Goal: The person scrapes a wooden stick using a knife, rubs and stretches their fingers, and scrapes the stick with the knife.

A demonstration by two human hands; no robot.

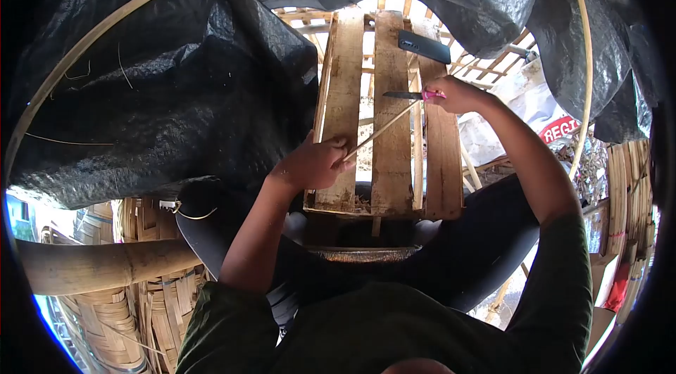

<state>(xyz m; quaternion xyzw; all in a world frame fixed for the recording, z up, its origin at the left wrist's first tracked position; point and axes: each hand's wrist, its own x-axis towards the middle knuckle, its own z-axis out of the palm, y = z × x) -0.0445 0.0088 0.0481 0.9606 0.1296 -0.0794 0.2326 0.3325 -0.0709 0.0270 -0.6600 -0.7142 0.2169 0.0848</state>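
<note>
What look like woven baskets [98,311], contents hidden, sit at lower left as a person's left hand [317,163] pinches a thin stick [384,129] above wooden slats [391,177]. The right hand [458,94], fist closed, grips a pink-handled knife [412,95] by the stick's far end, near a phone [424,47] on the slats.

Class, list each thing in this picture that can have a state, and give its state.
Left hand: closed on the strip.
Right hand: gripping the knife.
Knife: blade bare.
Strip: held slantwise.
Phone: lying camera side up.
Planks: spaced with gaps.
Black sheet: creased.
</note>
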